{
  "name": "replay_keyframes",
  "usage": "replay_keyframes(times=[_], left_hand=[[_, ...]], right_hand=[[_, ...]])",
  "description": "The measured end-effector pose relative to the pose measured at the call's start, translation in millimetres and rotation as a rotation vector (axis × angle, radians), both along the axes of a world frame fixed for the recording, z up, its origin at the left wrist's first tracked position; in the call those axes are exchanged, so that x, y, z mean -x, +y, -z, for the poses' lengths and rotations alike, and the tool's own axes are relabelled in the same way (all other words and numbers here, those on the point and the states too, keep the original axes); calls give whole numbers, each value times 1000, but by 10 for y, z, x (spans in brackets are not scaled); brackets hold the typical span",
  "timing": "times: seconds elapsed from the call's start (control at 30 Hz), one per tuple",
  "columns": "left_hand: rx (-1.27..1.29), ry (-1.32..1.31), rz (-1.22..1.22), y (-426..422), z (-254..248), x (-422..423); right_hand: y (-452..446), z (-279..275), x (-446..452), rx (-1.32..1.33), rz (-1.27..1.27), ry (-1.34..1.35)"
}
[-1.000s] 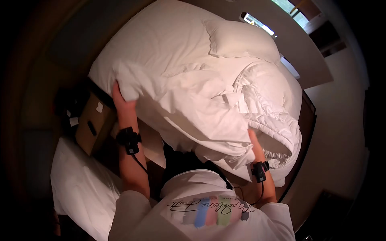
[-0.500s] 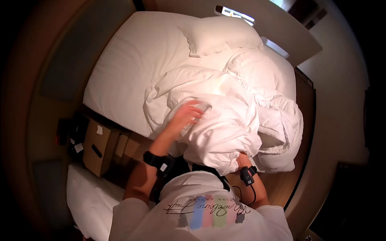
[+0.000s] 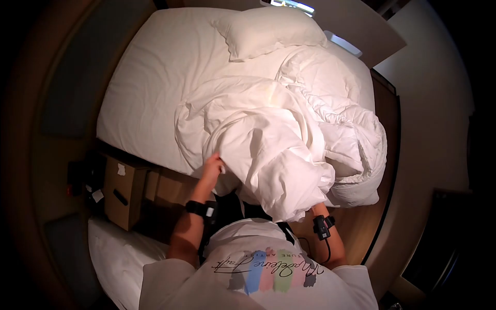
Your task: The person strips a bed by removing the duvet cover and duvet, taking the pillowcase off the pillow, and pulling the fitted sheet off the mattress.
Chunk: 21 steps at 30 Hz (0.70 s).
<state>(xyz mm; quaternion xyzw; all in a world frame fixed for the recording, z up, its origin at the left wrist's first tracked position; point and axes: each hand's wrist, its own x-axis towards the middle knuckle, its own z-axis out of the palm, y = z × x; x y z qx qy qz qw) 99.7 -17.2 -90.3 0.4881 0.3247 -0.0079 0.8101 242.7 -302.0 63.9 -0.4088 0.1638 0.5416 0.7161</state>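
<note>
Head view: shows a white cover [image 3: 258, 129] heaped at the near side of the bed [image 3: 150, 82], pinched by the left hand [image 3: 212, 166]

Shows nearest the lens a white T-shirt [image 3: 248, 263] with black lettering and blue, pink, green and grey patches. Has a black device [image 3: 321, 227] strapped to the right wrist, its cable running down, and a similar black band [image 3: 196, 207] on the left wrist.

Closes the left hand, fingers drawn together, on the cover's near left edge. Tucks the right hand [image 3: 318, 208] against the cover's lower right corner, mostly hidden by cloth; cannot tell whether grasping or loose.

Lies in a rumpled, swirling heap, the cover: puffed up between the hands, creased deeply, drooping over the mattress edge toward the T-shirt. Shows at lower left white bedding [image 3: 121, 263], with a cardboard box [image 3: 123, 194] just beyond, marked by a dark handle slot and a white patch.

Presses against the cover's right side a quilted white duvet [image 3: 356, 150], folded open in a loop. Stretches off to the left a lightly wrinkled bed surface. Sets a plump white pillow [image 3: 274, 32] at the far side, before a pale panel [image 3: 361, 26].
</note>
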Motion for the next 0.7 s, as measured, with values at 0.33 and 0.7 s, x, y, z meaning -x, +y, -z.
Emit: replay_keyframes(times=[0.33, 0.7], left_hand=[[136, -632, 1296, -1041, -2839, -11], [-46, 66, 840, -643, -1381, 669]], right_hand=[[375, 269, 456, -69, -172, -35], [588, 522, 514, -94, -278, -85]])
